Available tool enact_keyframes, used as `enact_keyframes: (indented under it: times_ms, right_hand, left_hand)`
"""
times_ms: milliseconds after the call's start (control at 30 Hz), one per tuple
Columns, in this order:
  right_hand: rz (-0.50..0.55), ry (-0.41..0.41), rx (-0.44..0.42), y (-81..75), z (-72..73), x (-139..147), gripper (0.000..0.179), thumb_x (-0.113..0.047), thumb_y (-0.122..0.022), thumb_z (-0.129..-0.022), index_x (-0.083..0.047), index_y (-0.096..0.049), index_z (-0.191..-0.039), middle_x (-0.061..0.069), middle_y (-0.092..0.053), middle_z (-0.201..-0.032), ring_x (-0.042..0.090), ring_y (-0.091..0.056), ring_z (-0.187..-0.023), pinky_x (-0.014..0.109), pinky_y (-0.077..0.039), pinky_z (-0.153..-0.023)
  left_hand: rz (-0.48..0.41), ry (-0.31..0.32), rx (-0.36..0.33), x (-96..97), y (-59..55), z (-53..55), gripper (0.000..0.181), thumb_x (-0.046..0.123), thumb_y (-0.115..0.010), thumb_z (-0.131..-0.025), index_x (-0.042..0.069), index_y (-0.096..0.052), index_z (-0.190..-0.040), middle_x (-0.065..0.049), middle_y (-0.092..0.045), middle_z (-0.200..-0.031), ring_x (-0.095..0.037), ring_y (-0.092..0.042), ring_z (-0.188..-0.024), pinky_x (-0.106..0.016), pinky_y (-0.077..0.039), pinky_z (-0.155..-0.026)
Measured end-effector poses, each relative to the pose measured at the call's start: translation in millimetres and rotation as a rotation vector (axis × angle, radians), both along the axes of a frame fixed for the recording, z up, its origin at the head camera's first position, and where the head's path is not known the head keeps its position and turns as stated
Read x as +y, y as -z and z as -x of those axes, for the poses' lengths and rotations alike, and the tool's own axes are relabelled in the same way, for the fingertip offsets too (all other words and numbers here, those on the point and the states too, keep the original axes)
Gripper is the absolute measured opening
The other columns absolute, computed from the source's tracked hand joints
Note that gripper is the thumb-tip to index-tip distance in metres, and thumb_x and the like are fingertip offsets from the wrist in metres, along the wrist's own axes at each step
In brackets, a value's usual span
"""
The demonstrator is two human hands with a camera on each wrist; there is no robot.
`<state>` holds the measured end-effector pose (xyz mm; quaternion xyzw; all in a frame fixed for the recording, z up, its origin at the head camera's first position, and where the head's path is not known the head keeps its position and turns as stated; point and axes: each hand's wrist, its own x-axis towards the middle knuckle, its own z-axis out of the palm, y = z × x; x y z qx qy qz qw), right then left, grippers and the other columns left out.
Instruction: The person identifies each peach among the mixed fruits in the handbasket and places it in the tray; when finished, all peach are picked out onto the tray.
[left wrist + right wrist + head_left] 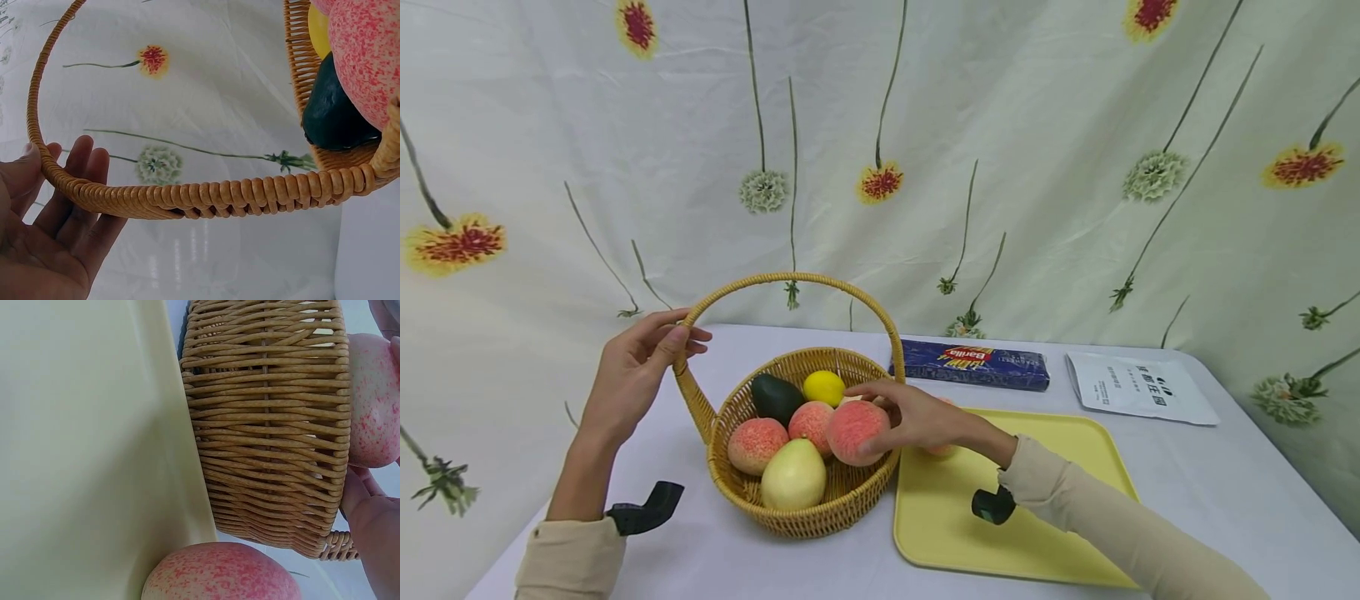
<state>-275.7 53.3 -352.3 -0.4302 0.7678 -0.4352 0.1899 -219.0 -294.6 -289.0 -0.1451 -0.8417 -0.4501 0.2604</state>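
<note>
My left hand [636,367] holds the arched handle [692,400] of a wicker basket [805,525], thumb on one side and fingers on the other in the left wrist view. A pink peach [854,433] is gripped between the thumb and fingers of my right hand [921,414], just inside the basket's right rim. Two more peaches [757,446] lie in the basket, along with a dark green avocado [775,398], a yellow lemon [823,387] and a pale yellow-green pomelo [793,475]. The right wrist view shows the held peach above the woven rim [340,419].
Right of the basket lies a yellow tray [1000,542], close to its wall. Another peach [222,575] rests on the tray, mostly behind my right hand in the head view. Farther back are a blue Barilla box [973,364] and a white pouch [1142,387].
</note>
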Motion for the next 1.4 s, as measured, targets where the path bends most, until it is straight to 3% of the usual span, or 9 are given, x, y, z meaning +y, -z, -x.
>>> enact_keyframes:
  times_ms: [200,433,567,733,1067,1400]
  right_hand:
    - [-0.006,0.006,0.016,-0.7,-1.9,3,0.070,-0.031,-0.074,-0.081,-0.016,-0.044,-0.142,0.003,-0.048,-0.127,0.011,-0.055,-0.107,0.028,-0.049,-0.090]
    - [0.083,0.002,-0.098,0.8,-5.5,7,0.069,-0.032,-0.075,-0.079,-0.011,-0.041,-0.134,0.005,-0.048,-0.129,0.015,-0.057,-0.108,0.030,-0.052,-0.091]
    - [0.120,0.032,-0.094,0.9,-9.4,12,0.075,-0.032,-0.076,-0.079,-0.011,-0.036,-0.140,0.006,-0.049,-0.131,0.017,-0.055,-0.111,0.031,-0.051,-0.092]
    - [0.160,0.010,-0.108,0.6,-13.5,17,0.078,-0.027,-0.075,-0.081,-0.014,-0.034,-0.146,0.007,-0.046,-0.135,0.019,-0.054,-0.114,0.034,-0.052,-0.091]
    - [0.235,0.027,-0.096,1.8,-19.9,29,0.068,-0.026,-0.076,-0.082,-0.011,-0.043,-0.139,0.010,-0.048,-0.133,0.024,-0.058,-0.109,0.036,-0.054,-0.088]
    - [0.256,0.117,-0.064,-2.1,-20.1,52,0.063,-0.022,-0.075,-0.084,-0.012,-0.045,-0.139,0.007,-0.050,-0.132,0.026,-0.055,-0.115,0.035,-0.053,-0.091]
  left_hand:
    - [0.001,0.000,0.000,0.2,-0.5,0.4,0.035,0.017,-0.049,-0.101,0.005,-0.053,-0.133,0.015,-0.067,-0.099,0.000,-0.065,-0.089,-0.011,-0.047,-0.079]
    - [0.002,0.003,0.003,0.3,-0.1,0.1,0.035,0.017,-0.049,-0.101,0.003,-0.053,-0.133,0.014,-0.067,-0.099,-0.001,-0.065,-0.089,-0.011,-0.048,-0.078]
    - [0.001,0.008,0.006,0.3,0.2,0.2,0.035,0.016,-0.049,-0.101,0.003,-0.053,-0.133,0.014,-0.067,-0.099,-0.001,-0.065,-0.089,-0.011,-0.048,-0.078]
    - [0.001,0.006,0.005,0.1,0.8,0.5,0.035,0.016,-0.049,-0.101,0.003,-0.053,-0.133,0.014,-0.067,-0.099,-0.001,-0.065,-0.089,-0.011,-0.048,-0.079]
    - [0.003,-0.003,0.001,0.0,0.6,0.1,0.034,0.017,-0.049,-0.101,0.005,-0.054,-0.133,0.012,-0.067,-0.099,-0.001,-0.065,-0.089,-0.011,-0.047,-0.079]
    - [0.003,-0.002,0.002,0.5,0.5,0.3,0.035,0.016,-0.049,-0.101,0.002,-0.053,-0.133,0.012,-0.068,-0.099,0.000,-0.065,-0.089,-0.010,-0.048,-0.078]
